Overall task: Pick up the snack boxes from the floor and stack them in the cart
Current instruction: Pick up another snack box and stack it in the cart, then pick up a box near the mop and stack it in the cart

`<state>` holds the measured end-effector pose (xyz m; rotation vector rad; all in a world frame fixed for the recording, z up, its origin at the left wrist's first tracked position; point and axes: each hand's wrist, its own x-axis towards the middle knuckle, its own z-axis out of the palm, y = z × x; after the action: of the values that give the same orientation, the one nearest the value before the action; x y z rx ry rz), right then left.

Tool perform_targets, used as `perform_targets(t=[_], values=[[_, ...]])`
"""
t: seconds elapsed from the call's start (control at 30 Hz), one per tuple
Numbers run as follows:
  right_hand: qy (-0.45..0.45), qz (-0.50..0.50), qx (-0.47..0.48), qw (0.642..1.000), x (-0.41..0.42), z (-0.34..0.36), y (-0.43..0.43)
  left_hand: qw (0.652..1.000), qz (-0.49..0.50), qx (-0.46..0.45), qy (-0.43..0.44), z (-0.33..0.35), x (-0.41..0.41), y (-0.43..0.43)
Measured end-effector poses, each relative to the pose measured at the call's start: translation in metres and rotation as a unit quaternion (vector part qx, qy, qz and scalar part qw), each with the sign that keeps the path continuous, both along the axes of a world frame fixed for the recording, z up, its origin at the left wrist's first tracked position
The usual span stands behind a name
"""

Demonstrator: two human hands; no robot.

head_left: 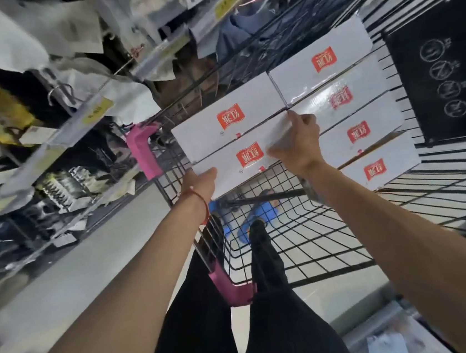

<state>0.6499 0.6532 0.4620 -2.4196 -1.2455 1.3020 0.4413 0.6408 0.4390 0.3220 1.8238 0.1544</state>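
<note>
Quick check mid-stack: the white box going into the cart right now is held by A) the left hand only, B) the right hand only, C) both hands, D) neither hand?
C: the left hand grips one end of the box, the right hand the other.

We count six snack boxes (324,60) in one cart (269,197) — two in the centre-frame column and four in the column to its right. One red label on each, so six labels. There are two pink corner guards (142,150) on the cart. Two hands are up, left hand (200,180) and right hand (298,139), sharing one snack box (248,157). One red string bracelet (199,200). At right, one black sign (445,65) — four circle symbols on it.
</note>
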Motion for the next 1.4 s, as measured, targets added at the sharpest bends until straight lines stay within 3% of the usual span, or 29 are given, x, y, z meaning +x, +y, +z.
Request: perform_targets(t=[0.23,0.33,0.47,0.57,0.83,1.17,1.4], values=[[0.025,0.009,0.019,0.999,-0.012,0.018,-0.027,0.998,-0.039,0.030,-0.033,-0.039,-0.022,-0.017],[0.043,0.005,0.006,0.999,-0.025,0.033,-0.039,0.996,-0.043,0.050,-0.062,0.006,-0.020,-0.012],[0.142,-0.112,0.029,0.983,-0.046,0.063,-0.058,0.991,-0.024,0.069,-0.112,0.062,-0.025,-0.014],[0.183,-0.143,0.045,0.972,-0.062,0.081,-0.075,0.988,-0.007,0.084,-0.126,0.094,-0.032,-0.025],[0.233,-0.089,0.068,0.966,-0.065,0.114,-0.112,0.979,0.070,0.152,-0.115,0.166,-0.045,-0.077],[0.311,0.012,0.043,0.949,-0.054,0.164,-0.156,0.953,0.181,0.242,-0.025,0.216,-0.018,-0.178],[0.326,0.132,0.012,0.936,-0.072,0.191,-0.187,0.913,0.305,0.271,0.001,0.237,-0.019,-0.249]])
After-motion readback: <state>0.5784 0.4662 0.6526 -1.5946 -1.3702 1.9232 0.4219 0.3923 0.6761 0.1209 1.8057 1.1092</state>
